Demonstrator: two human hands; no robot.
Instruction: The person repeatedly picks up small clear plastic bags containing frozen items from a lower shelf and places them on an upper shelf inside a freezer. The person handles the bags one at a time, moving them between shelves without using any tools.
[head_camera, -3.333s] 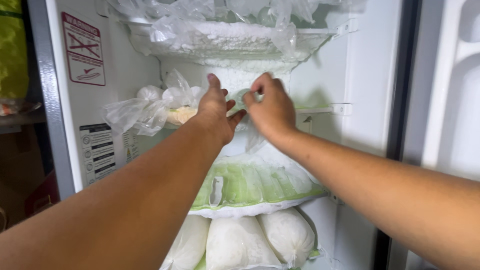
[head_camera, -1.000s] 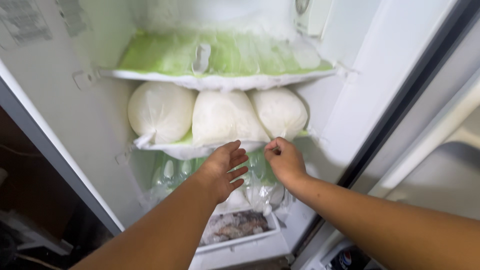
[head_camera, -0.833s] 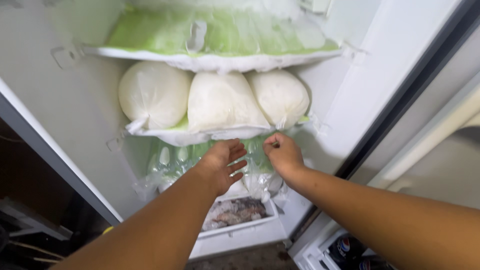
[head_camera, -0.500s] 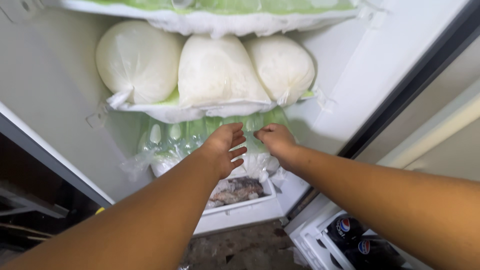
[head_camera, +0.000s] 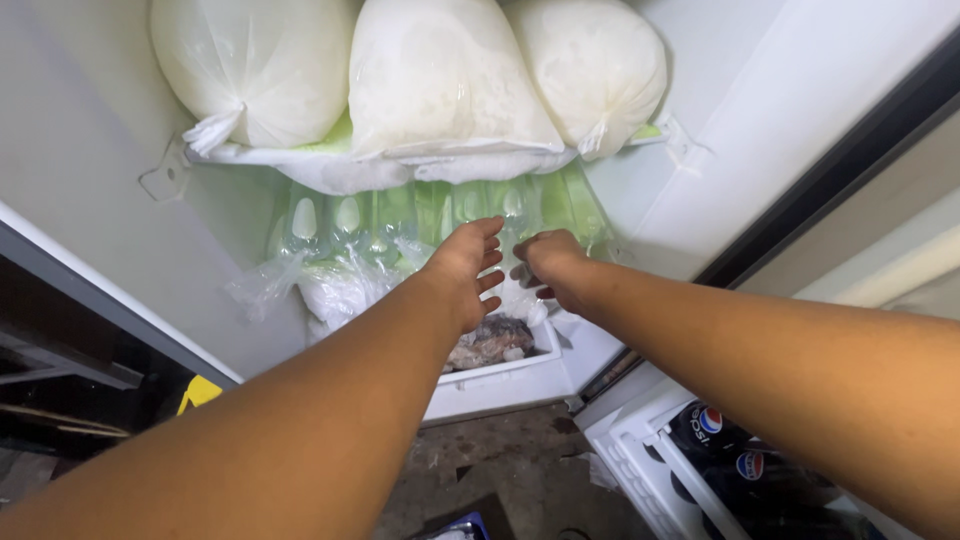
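Left hand (head_camera: 468, 268) spread, ungrasping, before clear bags (head_camera: 345, 275). Right hand (head_camera: 548, 262) curled on clear plastic (actual grasp unclear). Three white sacks (head_camera: 440, 80) shelved above.

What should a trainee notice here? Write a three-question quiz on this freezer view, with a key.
1. True or false: three white filled bags lie side by side on the shelf above both hands.
2. Which hand has its fingers spread: left hand or right hand?
3. What lies in the white bottom drawer: A) bottles B) a brownish frozen lump C) nothing

Key: 1 true; 2 left; 3 B
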